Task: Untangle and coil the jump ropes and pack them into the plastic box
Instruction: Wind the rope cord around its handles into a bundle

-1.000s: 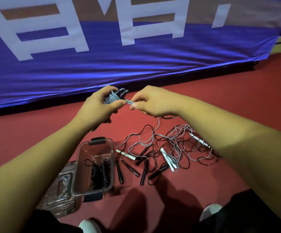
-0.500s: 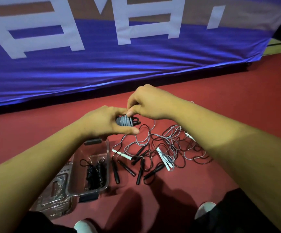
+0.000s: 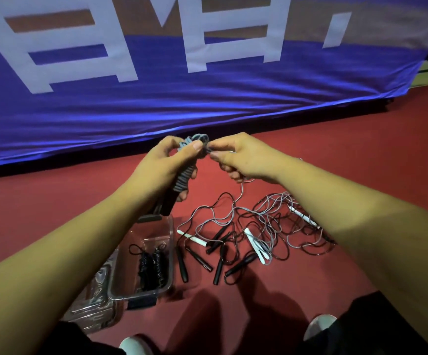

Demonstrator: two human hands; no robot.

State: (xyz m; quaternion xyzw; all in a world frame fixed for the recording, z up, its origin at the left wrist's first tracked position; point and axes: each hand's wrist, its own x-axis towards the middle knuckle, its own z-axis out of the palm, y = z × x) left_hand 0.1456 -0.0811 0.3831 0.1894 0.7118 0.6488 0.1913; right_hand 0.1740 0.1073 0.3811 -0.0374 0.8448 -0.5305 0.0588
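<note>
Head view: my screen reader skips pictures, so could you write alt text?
Left hand holds a grey rope wound round black handles, right hand pinches its free strand. Below, tangled ropes and an open plastic box on red floor.

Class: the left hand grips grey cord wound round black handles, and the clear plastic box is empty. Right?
Not quite. The head view shows the clear plastic box holding a coiled black jump rope. The left hand does grip the grey cord wound round black handles.

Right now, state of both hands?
Left hand: closed around the coiled rope.
Right hand: pinching that rope's loose cord.
</note>
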